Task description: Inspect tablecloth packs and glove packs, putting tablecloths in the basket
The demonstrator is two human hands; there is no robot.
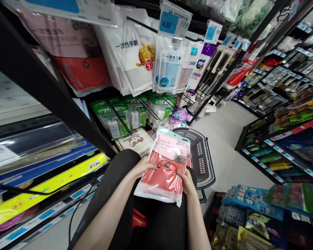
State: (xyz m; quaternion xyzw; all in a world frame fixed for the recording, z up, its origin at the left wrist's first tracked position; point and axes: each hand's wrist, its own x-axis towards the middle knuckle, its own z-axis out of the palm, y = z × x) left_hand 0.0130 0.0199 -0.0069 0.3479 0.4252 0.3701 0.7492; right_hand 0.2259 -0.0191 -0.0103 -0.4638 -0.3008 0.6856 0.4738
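Note:
A pack of disposable tablecloths [163,178], pink on top and red below in clear plastic, lies tilted above my lap. My left hand [145,167] grips its left side with the thumb on the front. On the right edge my right hand [185,178] holds it the same way, thumb on top and the other fingers hidden behind. Just beyond the pack stands a dark shopping basket [206,156], partly covered by it. A similar pink and red pack [80,69] hangs on the rack at the upper left.
Ahead hang disposable glove packs [135,52], mask packs [170,66] and green-topped packs [112,118]. A black shelf post [54,83] slants across the left. To the right runs a grey floor aisle [226,135], with snack bags [253,201] low at the right.

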